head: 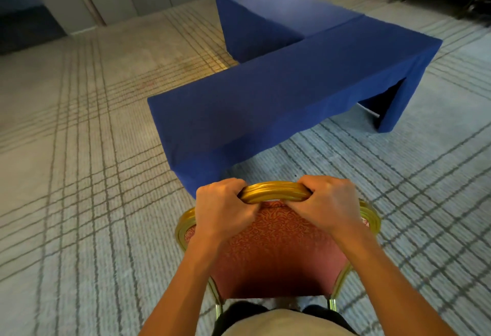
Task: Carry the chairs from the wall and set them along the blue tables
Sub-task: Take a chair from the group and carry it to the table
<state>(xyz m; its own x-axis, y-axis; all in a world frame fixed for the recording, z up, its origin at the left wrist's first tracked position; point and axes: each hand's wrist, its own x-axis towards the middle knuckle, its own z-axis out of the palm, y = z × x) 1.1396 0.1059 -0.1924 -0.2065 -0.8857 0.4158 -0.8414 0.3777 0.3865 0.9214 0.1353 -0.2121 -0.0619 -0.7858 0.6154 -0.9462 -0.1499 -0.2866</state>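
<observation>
Both fists closed on gold top rail: left hand [221, 205], right hand [328, 204]. Chair [276, 250] near blue tables [279, 101] corner, w/ back facing carrier. Keep level, approach square (feet unseen), set beside long edge.

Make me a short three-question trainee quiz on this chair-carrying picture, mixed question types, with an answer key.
1. True or false: both hands grip the gold top rail of the red-upholstered, gold-framed banquet chair.
2. Multiple choice: the two blue-draped tables form which shape? A) one straight row B) an L with one table butted against the other C) two separate tables far apart
3. Short answer: are any chairs already set along the blue-draped tables?

Key
1. True: the left hand and right hand wrap the rail side by side.
2. B.
3. None visible along the sides in view; the carpet beside them is bare.
</observation>
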